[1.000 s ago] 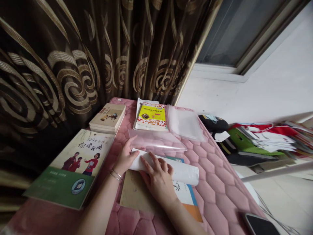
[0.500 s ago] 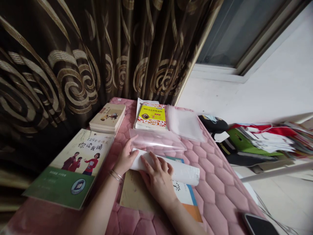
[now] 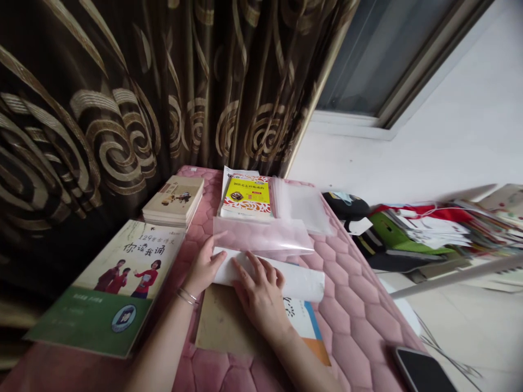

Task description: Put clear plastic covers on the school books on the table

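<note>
A textbook with a blue and orange edge (image 3: 311,325) lies on the pink quilted surface, its left side a plain tan cover (image 3: 220,316). Across its top runs a folded white sheet (image 3: 300,279). My left hand (image 3: 204,267) is closed on the sheet's left end, thumb on top and the other fingers partly hidden behind. On the sheet's middle my right hand (image 3: 261,291) presses down, fingers stretched out and slightly bent. Just beyond the sheet, a clear plastic book cover (image 3: 265,237) stretches from the left fingertips toward the right.
On the left are a green-and-white book (image 3: 106,288) and a stack of tan books (image 3: 174,201). Farther back lie a yellow-covered book (image 3: 247,193) and clear plastic sleeves (image 3: 306,207). A phone (image 3: 423,370) sits at the near right edge. Beyond it is a cluttered shelf (image 3: 425,228).
The view has turned slightly right. The white sheet's right end lies flatter, and the clear plastic beyond it stands out more squarely. Both hands stay on the sheet.
</note>
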